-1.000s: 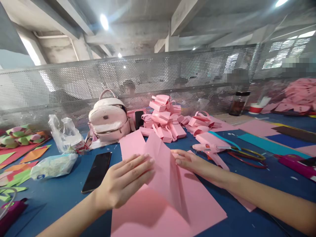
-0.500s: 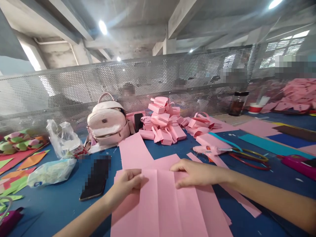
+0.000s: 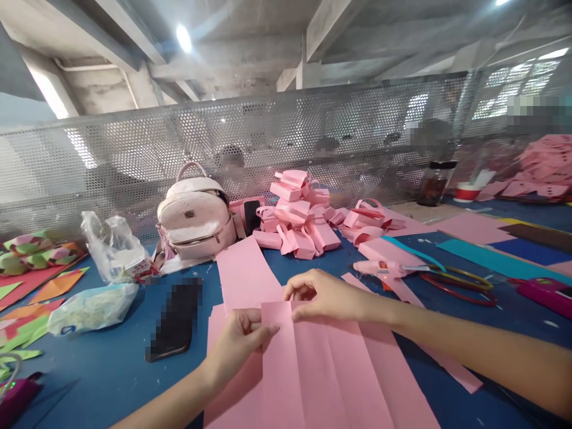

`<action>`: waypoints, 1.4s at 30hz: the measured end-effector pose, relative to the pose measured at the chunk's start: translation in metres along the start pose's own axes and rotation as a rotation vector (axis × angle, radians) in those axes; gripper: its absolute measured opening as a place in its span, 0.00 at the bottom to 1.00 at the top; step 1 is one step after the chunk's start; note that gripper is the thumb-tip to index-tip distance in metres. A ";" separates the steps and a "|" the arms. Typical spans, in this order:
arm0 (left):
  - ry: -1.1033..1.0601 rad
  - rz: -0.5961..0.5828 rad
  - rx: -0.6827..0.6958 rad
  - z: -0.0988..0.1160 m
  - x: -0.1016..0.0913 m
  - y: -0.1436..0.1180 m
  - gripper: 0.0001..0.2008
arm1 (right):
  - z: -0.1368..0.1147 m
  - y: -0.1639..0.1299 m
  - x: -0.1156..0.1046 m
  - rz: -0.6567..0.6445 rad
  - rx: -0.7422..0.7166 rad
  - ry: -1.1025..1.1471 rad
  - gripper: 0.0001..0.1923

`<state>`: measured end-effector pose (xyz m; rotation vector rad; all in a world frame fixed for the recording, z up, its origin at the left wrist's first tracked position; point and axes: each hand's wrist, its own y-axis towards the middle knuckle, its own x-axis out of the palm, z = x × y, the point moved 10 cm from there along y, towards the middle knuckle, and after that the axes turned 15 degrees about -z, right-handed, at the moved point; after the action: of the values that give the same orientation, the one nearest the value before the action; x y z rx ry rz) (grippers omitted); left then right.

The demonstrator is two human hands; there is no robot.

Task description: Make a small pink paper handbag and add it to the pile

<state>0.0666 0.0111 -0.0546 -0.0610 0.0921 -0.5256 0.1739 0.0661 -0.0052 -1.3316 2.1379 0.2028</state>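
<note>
A pink paper sheet (image 3: 322, 369) with several lengthwise creases lies in front of me on the blue table (image 3: 102, 369). My left hand (image 3: 239, 345) pinches its far left edge between thumb and fingers. My right hand (image 3: 324, 295) pinches the far edge a little to the right, with the fingers curled over the paper. Under it lie more pink sheets (image 3: 245, 271) that reach toward the back.
A black phone (image 3: 175, 319) lies left of the sheet. Behind it are a pink backpack (image 3: 194, 217), plastic bags (image 3: 114, 247) and a pile of folded pink paper pieces (image 3: 297, 214). A pink glue gun (image 3: 384, 269) and coloured rings (image 3: 460, 283) lie at right. A perforated metal screen (image 3: 286, 143) closes the back.
The raised fold of the pink sheet has been laid flat and shows creases. Both hands moved from pressing the fold to pinching the far edge, closer together.
</note>
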 end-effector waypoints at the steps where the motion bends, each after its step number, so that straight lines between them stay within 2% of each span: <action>1: 0.002 0.004 0.003 0.000 -0.001 -0.001 0.29 | 0.001 0.002 0.001 -0.002 0.002 0.017 0.13; 18: 0.030 0.006 0.017 0.002 -0.002 -0.001 0.28 | 0.006 0.006 0.000 -0.019 0.028 0.116 0.14; 32: 0.023 0.051 0.006 0.008 -0.006 0.000 0.30 | -0.001 0.010 -0.004 0.004 -0.031 0.038 0.12; 35: 0.018 0.085 -0.008 0.007 -0.010 -0.001 0.30 | -0.007 0.014 -0.009 0.035 -0.056 0.019 0.14; 39: 0.008 0.108 -0.050 -0.006 -0.016 -0.005 0.30 | -0.012 0.015 -0.029 0.148 -0.080 0.007 0.13; 42: -0.004 0.138 -0.072 -0.014 -0.031 -0.009 0.29 | -0.009 0.010 -0.041 0.215 -0.082 -0.005 0.13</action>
<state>0.0337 0.0183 -0.0655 -0.1255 0.1103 -0.3845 0.1746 0.0986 0.0232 -1.1428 2.2893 0.3834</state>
